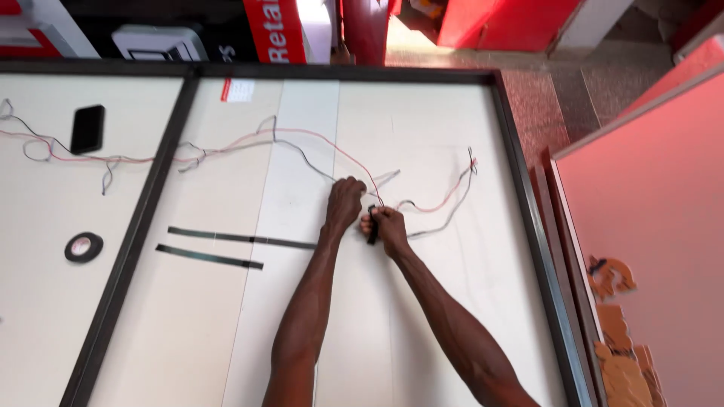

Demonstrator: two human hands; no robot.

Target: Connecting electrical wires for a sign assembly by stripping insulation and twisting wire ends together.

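Both bare forearms reach far over the white framed panel (422, 316). Left hand (345, 203) is clenched on thin red and grey wires (313, 151); right hand (386, 228) is clamped on a small black tool (372, 224). Wires are best kept taut and pinned just beside the tool.

Seen from above, a left hand (345, 202) and a right hand (386, 228) meet on a large white panel with a black frame (422, 324), gripping thin red and grey wires (302, 147). The right hand holds a small black tool (372, 224). Two black strips (226, 249) lie nearby.
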